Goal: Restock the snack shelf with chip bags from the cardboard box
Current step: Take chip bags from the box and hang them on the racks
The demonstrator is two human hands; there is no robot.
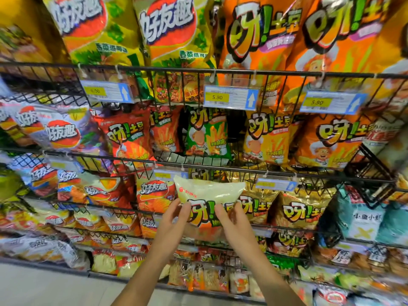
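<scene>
**Desk:** What's at the far left?

**Me:** The wire shelf [66, 153], several tiers of it. The left end is packed with white-and-purple bags [59, 133], which blur towards the edge. A strip of pale floor [33, 288] shows in the bottom corner.

**Desk:** Top tier?

**Me:** Yellow-green bags [97, 29] on the left, orange bags [265, 40] on the right. Three price tags hang from the rail. The left tag [108, 91] looks like 6.00. I read 5.90 on the middle tag [230, 97] and the right tag [333, 102].

**Desk:** And the hands?

**Me:** The left hand [174, 219] has its grip clamped on the pale yellow chip bag [207, 191], on the bag's lower left side, with the thumb across the front. The right hand [234, 224] is clamped the same way on the lower right side.

**Desk:** Where is the bag?

**Me:** It is held upright at centre, in front of the third tier down. Its top edge sits just under the rail that carries the green bag [207, 135]. An orange-red bag [152, 193] is beside it on the left and gold bags [302, 208] on the right. I cannot tell whether it touches the shelf.

**Desk:** Far right?

**Me:** Teal bags [357, 215] on that same tier.
</scene>
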